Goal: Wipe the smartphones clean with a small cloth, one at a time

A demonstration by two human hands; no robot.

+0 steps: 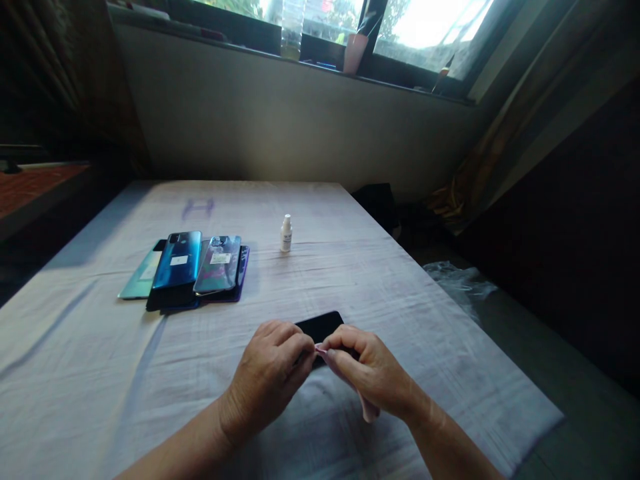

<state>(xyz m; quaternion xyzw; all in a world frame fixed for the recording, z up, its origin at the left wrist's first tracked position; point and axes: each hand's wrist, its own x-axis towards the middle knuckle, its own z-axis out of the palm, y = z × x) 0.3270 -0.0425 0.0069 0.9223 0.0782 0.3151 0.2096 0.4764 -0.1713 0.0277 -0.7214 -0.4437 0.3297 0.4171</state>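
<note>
Head view: the phone (320, 327) lies flat on the white cloth (400, 293) near the front middle of the table, dark face up, its near end hidden under your hands. Both hands meet over it. Your left hand (273, 373) has its fingers curled together at the phone's near left corner, and whether they grip the phone or only rest on it cannot be told. Your right hand (373, 373) pinches a small pink cloth (367, 407) between thumb and fingers; one end sits at the fingertips where the hands meet, the rest trails down past your palm.

To do this step well, judging by the pictures, keep the left hand steadying the phone so it doesn't slide on the sheet, and press the pink cloth flat against the glass rather than bunched at the tips. Work in one direction along the face, and shift your left fingers off the part you want to reach, since they cover it now.

The dropper bottle (286, 233) stands upright well beyond the phone, apart from everything. To its left lies a fanned stack of phones (193, 270), backs up, overlapping one another. On the windowsill stand a pink cup (354, 53) and a clear bottle (293, 30).
</note>
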